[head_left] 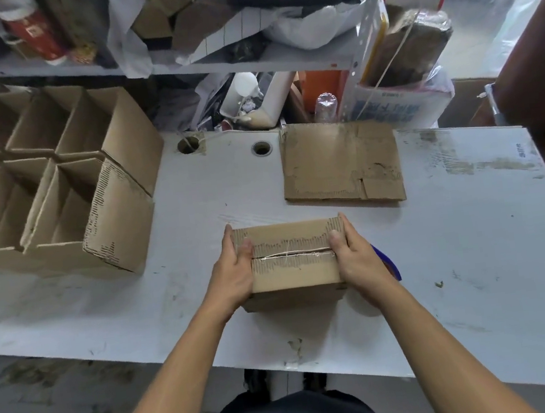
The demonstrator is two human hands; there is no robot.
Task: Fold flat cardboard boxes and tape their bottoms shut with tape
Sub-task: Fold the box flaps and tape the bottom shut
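Box: a small brown corrugated cardboard box [292, 258] sits bottom-up on the scuffed white worktop [458, 252], near its front edge, flaps meeting along a centre seam.
Left hand [234, 272]: curled round the box's left end, thumb pressing the top by the seam.
Right hand [356, 257]: gripping the right end the same way.
Tape: a clear strip seems to run along the seam (hard to judge) — if it lies wrinkled or off-centre, the flaps may spring open.
Dispenser: a blue object [388, 264] peeks out behind the right wrist; a careless sweep could knock it.
Stack: finished open brown boxes [55, 185] stand at the left — sliding this one over roughly could topple them.
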